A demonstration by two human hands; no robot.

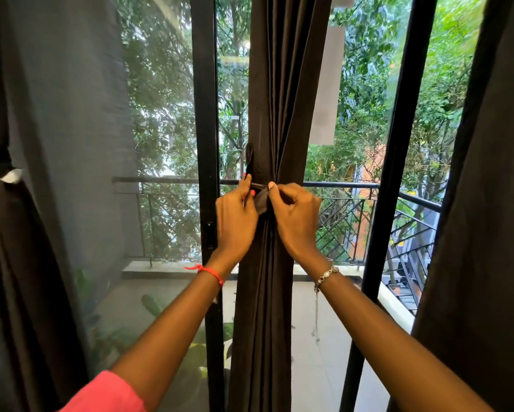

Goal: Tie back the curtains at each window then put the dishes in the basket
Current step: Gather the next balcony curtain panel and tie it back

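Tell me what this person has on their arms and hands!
The left wrist wears a thin red thread with a loose end. The left hand has coral-pink painted nails, and a coral-pink sleeve shows above that elbow. The right wrist wears a silvery bracelet with a fine chain dangling from it. Both forearms are bare.

Big glass windows (166,221) reach down to the floor. They have black frames (204,84). Bright daylight comes in through the glass. Outside is a balcony with a pale floor (324,379). A black metal railing (351,185) runs along its edge, with slanted bars under the top rail. A grey wall (71,99) stands on the left. A plant with big green leaves (153,304) sits low on the balcony. Past the railing are tall green trees (365,69) and a bit of an orange building (371,162).
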